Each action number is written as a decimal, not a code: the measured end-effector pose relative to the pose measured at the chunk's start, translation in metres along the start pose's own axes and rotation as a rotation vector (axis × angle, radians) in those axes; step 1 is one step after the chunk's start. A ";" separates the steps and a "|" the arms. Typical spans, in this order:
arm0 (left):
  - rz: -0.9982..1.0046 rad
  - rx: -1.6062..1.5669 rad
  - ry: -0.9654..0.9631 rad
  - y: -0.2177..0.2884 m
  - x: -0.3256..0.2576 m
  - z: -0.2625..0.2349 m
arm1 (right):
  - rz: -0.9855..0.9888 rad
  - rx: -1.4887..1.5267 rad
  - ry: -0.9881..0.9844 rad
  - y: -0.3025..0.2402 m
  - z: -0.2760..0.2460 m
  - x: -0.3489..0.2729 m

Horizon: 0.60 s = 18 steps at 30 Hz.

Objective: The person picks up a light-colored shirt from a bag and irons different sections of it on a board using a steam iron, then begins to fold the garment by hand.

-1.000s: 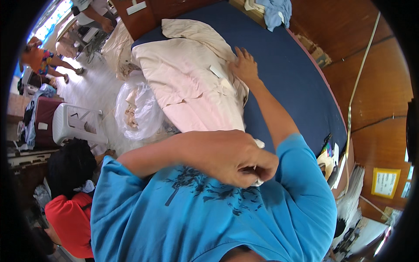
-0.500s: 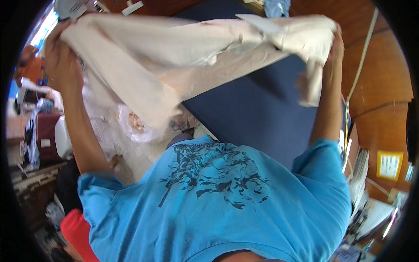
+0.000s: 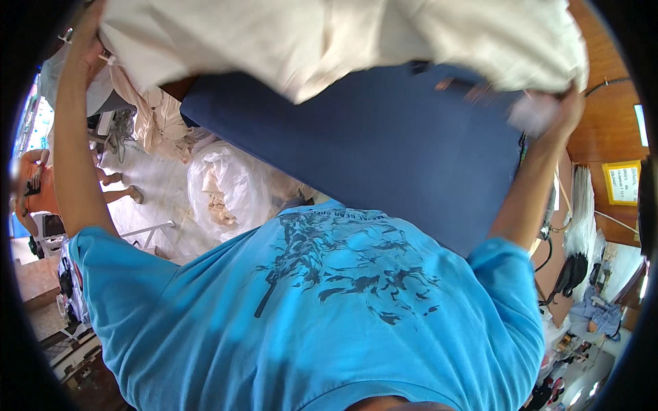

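Note:
A cream cloth garment (image 3: 329,38) is stretched wide across the top of the head view, its lower edge blurred by motion. At its left end my left hand (image 3: 88,58) is closed on the cloth, fingers partly hidden. My right hand (image 3: 566,116) grips the right end, and a small whitish blurred piece (image 3: 533,114) hangs beside it. Both arms are raised and spread apart. Below the garment lies a dark blue padded table (image 3: 384,151), not touched by either hand.
A clear plastic bag (image 3: 236,188) with beige cloth stands on the floor left of the table. More beige cloth (image 3: 157,116) hangs behind it. Another person in orange (image 3: 46,192) is at far left. Cords and white strands (image 3: 581,212) hang along the wooden wall at right.
Both hands have spread farther apart, carrying the garment higher in view and pulling it wider. More of the blue table now shows beneath it.

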<state>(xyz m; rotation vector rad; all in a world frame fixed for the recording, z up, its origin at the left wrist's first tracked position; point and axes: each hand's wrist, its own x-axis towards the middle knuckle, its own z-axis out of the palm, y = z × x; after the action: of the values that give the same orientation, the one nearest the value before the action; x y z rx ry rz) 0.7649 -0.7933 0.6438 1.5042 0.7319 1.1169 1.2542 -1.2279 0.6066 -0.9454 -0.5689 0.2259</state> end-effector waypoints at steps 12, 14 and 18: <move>0.259 1.392 -0.276 -0.231 -0.240 0.183 | 0.730 -0.555 -0.233 0.120 -0.150 -0.294; 0.193 1.254 -0.174 -0.252 -0.270 0.199 | 0.540 -0.655 -0.326 0.127 -0.149 -0.258; 0.214 1.208 -0.036 -0.249 -0.308 0.234 | -0.031 -1.050 -0.474 0.154 -0.131 -0.155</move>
<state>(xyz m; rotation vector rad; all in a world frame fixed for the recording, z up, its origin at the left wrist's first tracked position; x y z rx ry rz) 0.8948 -1.0994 0.3260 2.6342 1.3631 0.7741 1.2075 -1.2967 0.3659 -1.9170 -1.1869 0.1098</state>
